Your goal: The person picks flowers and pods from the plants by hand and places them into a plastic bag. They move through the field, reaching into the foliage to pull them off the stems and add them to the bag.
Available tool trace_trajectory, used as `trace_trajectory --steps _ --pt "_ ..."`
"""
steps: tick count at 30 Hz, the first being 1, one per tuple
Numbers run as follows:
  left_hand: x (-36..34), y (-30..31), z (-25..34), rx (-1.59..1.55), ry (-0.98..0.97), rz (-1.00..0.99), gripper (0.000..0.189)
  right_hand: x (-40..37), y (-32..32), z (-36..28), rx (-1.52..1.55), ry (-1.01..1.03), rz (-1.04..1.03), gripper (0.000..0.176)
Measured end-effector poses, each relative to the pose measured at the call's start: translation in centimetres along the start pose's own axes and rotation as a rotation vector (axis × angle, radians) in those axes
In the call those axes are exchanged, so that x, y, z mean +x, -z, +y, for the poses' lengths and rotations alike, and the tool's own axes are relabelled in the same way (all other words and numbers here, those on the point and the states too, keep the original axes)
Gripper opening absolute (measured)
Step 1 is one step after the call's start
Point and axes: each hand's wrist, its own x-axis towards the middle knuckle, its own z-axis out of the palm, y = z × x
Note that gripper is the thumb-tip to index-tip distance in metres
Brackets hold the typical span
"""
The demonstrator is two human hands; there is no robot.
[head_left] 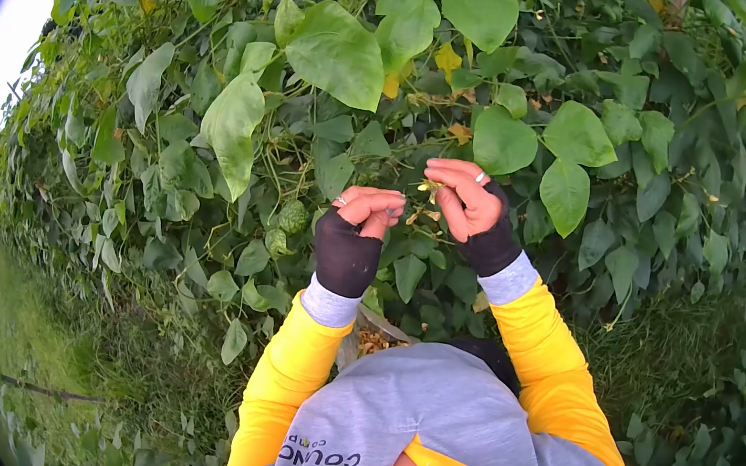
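Note:
My right hand (470, 204), in a black fingerless glove, is raised in front of the vines with thumb and fingers closed on a small pale flower (429, 186). Just left of it and a little lower is my left hand (363, 209), gloved the same way, its thumb and fingertips pinched together. Whatever the left fingers hold, if anything, is too small to make out. A narrow gap separates the two hands. Broad green leaves (504, 143) hang above the right hand, and thin stems run behind both.
A dense wall of climbing vines (220, 94) fills the view ahead. Two round, bumpy green fruits, the upper one (292, 216) and the lower one (277, 242), hang left of my left hand. Below my hands, an open bag (348, 349) at my waist holds yellow-brown bits. Grass (22, 325) lies lower left.

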Motion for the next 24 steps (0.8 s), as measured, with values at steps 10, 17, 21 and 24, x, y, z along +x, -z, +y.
trace_trajectory --steps 10,17,21,24 --pt "0.6 -2.4 -0.3 -0.041 0.085 -0.026 0.028 0.4 -0.7 0.0 -0.052 0.044 -0.027 0.025" --pt "0.2 -1.8 0.4 0.162 -0.013 0.063 0.012 0.3 -0.5 -0.6 -0.037 0.017 -0.030 0.022" --pt "-2.9 0.1 1.4 0.125 0.104 -0.076 0.012 0.5 0.4 -0.7 -0.122 0.060 -0.042 0.026" --pt "-6.9 3.3 -0.9 0.210 0.194 -0.447 0.015 0.2 0.2 -1.1 -0.014 -0.080 0.090 0.038"
